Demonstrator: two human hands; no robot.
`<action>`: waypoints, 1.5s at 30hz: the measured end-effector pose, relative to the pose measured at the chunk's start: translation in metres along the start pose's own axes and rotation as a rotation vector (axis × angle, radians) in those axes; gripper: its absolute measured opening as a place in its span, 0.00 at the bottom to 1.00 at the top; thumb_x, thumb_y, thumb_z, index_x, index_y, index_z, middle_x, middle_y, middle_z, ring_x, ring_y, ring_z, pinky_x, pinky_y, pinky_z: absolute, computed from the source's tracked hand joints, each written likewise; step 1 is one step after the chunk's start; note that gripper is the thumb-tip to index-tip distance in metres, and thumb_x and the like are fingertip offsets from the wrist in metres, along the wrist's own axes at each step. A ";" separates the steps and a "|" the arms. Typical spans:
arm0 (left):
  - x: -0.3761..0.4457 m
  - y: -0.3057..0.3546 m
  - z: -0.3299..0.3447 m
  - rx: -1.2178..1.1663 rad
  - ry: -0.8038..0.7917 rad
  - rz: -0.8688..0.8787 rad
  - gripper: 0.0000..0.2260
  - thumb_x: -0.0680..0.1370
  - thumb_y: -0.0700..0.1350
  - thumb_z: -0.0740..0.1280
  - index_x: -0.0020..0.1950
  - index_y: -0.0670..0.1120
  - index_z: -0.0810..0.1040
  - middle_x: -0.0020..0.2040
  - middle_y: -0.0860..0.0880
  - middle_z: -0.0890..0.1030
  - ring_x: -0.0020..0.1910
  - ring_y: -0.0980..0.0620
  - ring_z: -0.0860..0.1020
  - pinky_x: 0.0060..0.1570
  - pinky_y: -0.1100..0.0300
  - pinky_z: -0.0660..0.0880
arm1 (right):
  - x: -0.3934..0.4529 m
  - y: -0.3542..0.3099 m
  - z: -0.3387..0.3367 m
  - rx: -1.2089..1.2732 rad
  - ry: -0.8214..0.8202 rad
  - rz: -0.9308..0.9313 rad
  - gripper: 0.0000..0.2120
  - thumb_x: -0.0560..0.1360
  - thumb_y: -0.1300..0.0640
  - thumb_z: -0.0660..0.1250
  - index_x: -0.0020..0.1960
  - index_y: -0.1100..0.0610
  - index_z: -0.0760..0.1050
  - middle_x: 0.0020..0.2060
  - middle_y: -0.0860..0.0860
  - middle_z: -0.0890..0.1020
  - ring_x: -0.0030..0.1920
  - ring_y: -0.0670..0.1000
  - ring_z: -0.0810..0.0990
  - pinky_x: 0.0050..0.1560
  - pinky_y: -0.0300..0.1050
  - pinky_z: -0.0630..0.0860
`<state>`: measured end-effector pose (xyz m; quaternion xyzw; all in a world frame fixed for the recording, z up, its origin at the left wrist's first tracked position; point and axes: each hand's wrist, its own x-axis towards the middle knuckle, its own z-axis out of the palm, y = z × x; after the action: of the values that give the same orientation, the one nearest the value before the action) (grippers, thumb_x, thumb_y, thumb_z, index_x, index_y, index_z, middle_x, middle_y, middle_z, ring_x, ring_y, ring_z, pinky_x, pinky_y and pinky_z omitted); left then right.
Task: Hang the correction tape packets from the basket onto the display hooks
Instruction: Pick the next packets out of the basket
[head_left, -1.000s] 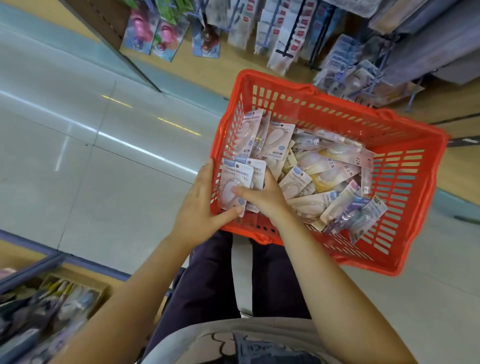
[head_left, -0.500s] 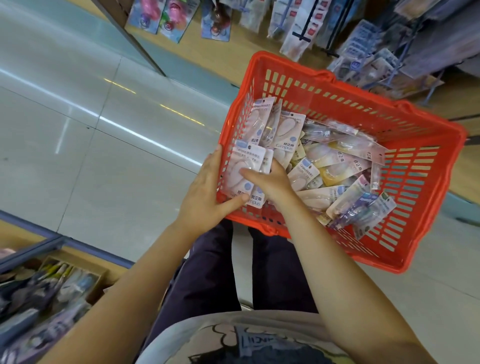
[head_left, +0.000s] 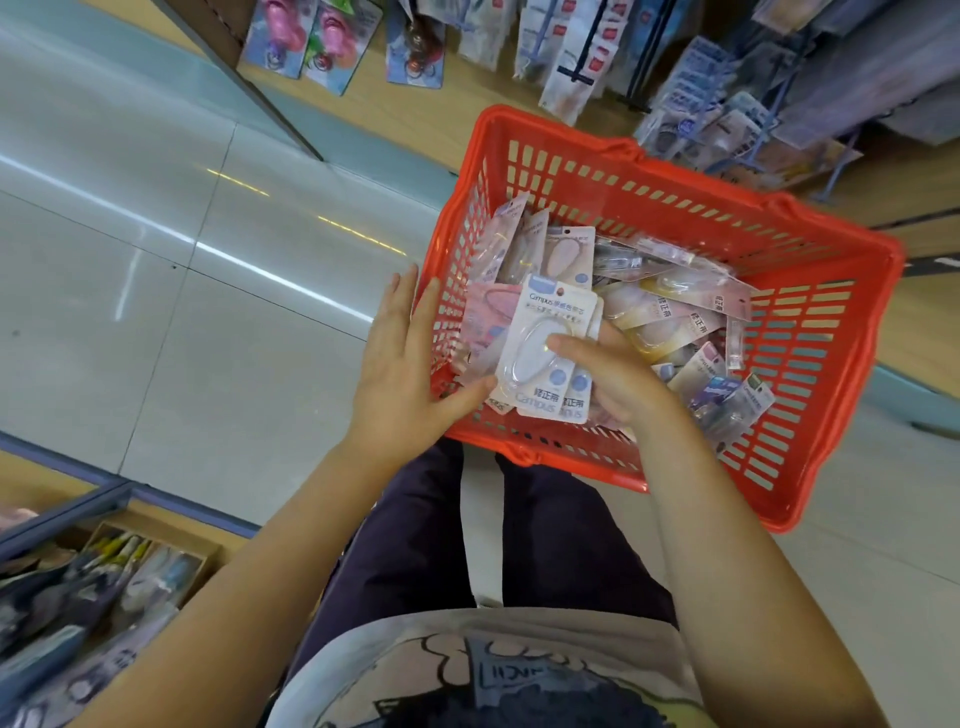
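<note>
Right, we are over the red basket (head_left: 670, 202), sitting on the pale floor (head_left: 156, 312) in front of the person's legs. The right hand (head_left: 608, 379) is inside it at the near left corner, fingers and thumb curled round a small stack of correction tape packets (head_left: 545, 343). The top packet faces up, white card with a clear oval bubble, and the thumb lies across that bubble. At least one more packet peeks out beneath it along the bottom edge.

The left hand (head_left: 400, 364) is at the basket's left wall, fingers straight and spread along the outside of the mesh, thumb reaching in over the near rim and touching the lower left corner of the stack. It grips nothing; it only steadies.

The rest of the packets (head_left: 675, 312) lie loose in the basket, heaped towards the middle and right, pink, yellow and purple ones mixed, some leaning upright against the left wall.

Beyond the basket, the display hooks (head_left: 748, 119) hold rows of hanging packets, blurred from here. More hanging goods (head_left: 332, 36) show at the top left. At the bottom left, a low shelf with a cardboard box (head_left: 150, 566) of stationery sits just beside the person's left arm.
</note>
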<state>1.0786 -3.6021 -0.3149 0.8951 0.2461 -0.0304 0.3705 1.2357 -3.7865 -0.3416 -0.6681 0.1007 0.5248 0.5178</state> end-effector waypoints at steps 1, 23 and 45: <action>0.004 0.009 -0.003 0.000 0.046 0.058 0.44 0.75 0.62 0.74 0.82 0.41 0.61 0.83 0.40 0.59 0.82 0.39 0.55 0.79 0.47 0.55 | -0.008 -0.007 -0.008 0.015 -0.028 -0.007 0.11 0.79 0.65 0.67 0.55 0.51 0.79 0.47 0.48 0.87 0.49 0.51 0.85 0.56 0.55 0.79; 0.057 0.224 -0.060 -0.753 -0.529 -0.214 0.10 0.79 0.39 0.72 0.60 0.44 0.84 0.52 0.45 0.87 0.47 0.49 0.84 0.43 0.60 0.81 | -0.181 -0.106 -0.125 0.277 -0.031 -0.241 0.26 0.55 0.48 0.83 0.50 0.55 0.81 0.33 0.55 0.83 0.31 0.53 0.78 0.37 0.46 0.77; 0.032 0.305 -0.054 -0.706 -0.687 -0.269 0.29 0.71 0.56 0.79 0.68 0.47 0.78 0.58 0.48 0.86 0.56 0.52 0.85 0.52 0.58 0.81 | -0.179 -0.104 -0.155 0.554 0.045 -0.256 0.14 0.77 0.50 0.71 0.57 0.58 0.82 0.54 0.61 0.85 0.55 0.62 0.84 0.66 0.61 0.75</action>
<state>1.2415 -3.7366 -0.0855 0.6142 0.2184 -0.2853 0.7026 1.3217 -3.9379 -0.1500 -0.5202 0.1664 0.3930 0.7398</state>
